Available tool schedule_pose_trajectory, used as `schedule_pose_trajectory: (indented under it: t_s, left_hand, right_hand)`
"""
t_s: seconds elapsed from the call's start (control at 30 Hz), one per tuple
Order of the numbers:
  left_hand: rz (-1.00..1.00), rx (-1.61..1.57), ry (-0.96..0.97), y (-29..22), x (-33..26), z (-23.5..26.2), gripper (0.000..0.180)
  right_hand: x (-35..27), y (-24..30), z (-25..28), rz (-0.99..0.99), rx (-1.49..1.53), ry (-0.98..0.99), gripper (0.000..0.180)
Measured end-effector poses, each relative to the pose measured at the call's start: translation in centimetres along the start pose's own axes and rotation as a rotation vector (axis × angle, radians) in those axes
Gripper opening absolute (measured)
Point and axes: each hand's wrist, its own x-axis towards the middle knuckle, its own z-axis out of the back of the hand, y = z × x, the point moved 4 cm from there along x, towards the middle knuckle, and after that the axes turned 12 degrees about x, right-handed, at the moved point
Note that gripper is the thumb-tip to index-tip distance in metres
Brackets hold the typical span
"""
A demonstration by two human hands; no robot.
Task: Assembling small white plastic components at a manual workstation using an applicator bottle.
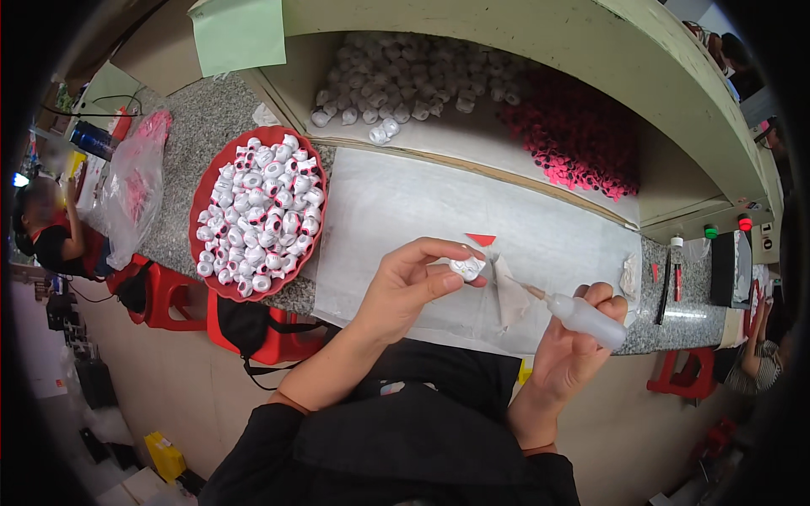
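Between the thumb and fingertips of my left hand, a small white glossy piece is pinched above the worktop. My right hand wraps its fingers round a translucent squeeze bottle. The bottle's thin nozzle points left toward the white piece, with a gap between them. A white sheet covers the work surface beneath both hands. On it, near the nozzle, lie a pale folded cloth or paper and a small red triangular scrap.
Left stands a red scalloped bowl heaped with white-and-pink pieces. The shelf ahead holds white pieces and pink-and-black pieces. A plastic bag, red stools and another person are at far left.
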Motion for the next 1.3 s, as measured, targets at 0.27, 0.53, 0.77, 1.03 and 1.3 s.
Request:
schedule_pose_trajectory:
  t_s: [0.27, 0.53, 0.77, 1.03, 1.3]
  left_hand:
    - [-0.034, -0.025, 0.016, -0.1, -0.7, 0.2, 0.036]
    - [-0.069, -0.051, 0.024, -0.5, -1.1, 0.8, 0.035]
    - [-0.058, -0.067, 0.016, -0.5, -1.1, 1.1, 0.035]
    - [-0.068, -0.070, 0.028, -0.5, -1.2, 1.1, 0.034]
    - [-0.042, -0.063, 0.024, -0.3, -1.1, 1.1, 0.034]
  right_hand:
    - [-2.1, 0.9, -2.8, 0.370, -0.483, 0.374, 0.049]
    - [-2.6, -0.3, -3.6, 0.462, -0.469, 0.411, 0.041]
    - [-2.9, -0.5, -3.3, 0.479, -0.433, 0.364, 0.041]
    - [-2.7, -0.5, -3.4, 0.515, -0.455, 0.364, 0.041]
    - [-3.1, -0.7, -3.6, 0.451, -0.438, 0.328, 0.040]
